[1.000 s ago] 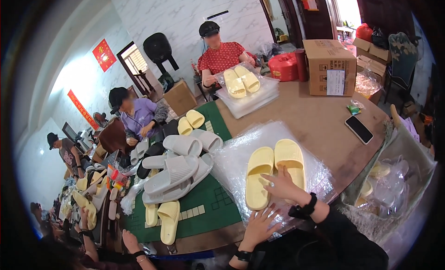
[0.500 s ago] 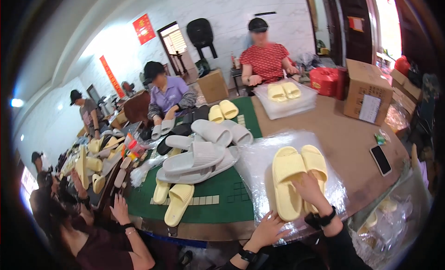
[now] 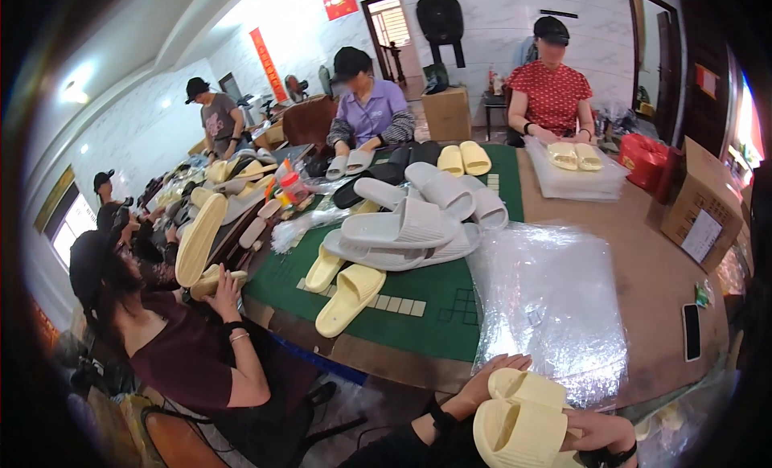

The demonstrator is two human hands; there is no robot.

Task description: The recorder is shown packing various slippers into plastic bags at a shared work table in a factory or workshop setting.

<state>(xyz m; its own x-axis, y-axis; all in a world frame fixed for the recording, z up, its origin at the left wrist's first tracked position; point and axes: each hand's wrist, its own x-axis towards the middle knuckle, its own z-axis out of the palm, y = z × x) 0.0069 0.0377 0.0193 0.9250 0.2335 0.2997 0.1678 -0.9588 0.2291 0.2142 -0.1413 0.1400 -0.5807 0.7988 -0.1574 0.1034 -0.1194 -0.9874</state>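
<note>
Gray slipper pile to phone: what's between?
Head view: beside the gray slipper pile comes the clear plastic film, then brown tabletop up to the phone.

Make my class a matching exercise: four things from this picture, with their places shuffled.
Things
1. Grey ribbed slide slippers
2. Rectangular phone with black screen and pale edge
3. Nearest pale yellow slide slippers
4. Flat, shiny clear plastic bags

Places
A. In the camera wearer's right hand
B. Between the grey slippers and the phone
C. Piled over the green mat
D. Far right of the brown table

Pairs: 1-C, 2-D, 3-A, 4-B
</note>
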